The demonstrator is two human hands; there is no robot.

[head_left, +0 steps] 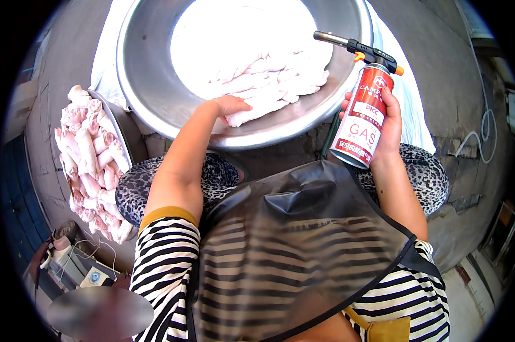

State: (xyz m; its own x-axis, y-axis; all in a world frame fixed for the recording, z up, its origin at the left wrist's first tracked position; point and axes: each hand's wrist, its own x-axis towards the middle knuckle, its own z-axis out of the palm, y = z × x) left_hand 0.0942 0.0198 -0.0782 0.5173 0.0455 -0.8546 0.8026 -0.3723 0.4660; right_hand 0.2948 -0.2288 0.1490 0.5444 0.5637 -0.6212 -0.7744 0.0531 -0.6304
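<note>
My right hand [389, 126] is closed round the red and white gas can of a blowtorch [357, 117]. Its black head sits on top of the can, and the metal nozzle [331, 39] points left over the basin; no flame shows. My left hand [228, 106] reaches over the near rim of a wide metal basin [149, 62]. Its fingers are closed on the near end of a pale pig's trotter [257, 113], with the fingertips partly hidden. Several more trotters [286, 80] lie piled beyond it, and the far part of the pile is washed out by glare.
A second metal tub [129, 134] heaped with pink trotters [89, 157] stands at my left knee. White cloth [408, 102] hangs under the big basin. A pale hose [485, 134] lies on the ground at right. A clear dark-edged apron [291, 239] covers my lap.
</note>
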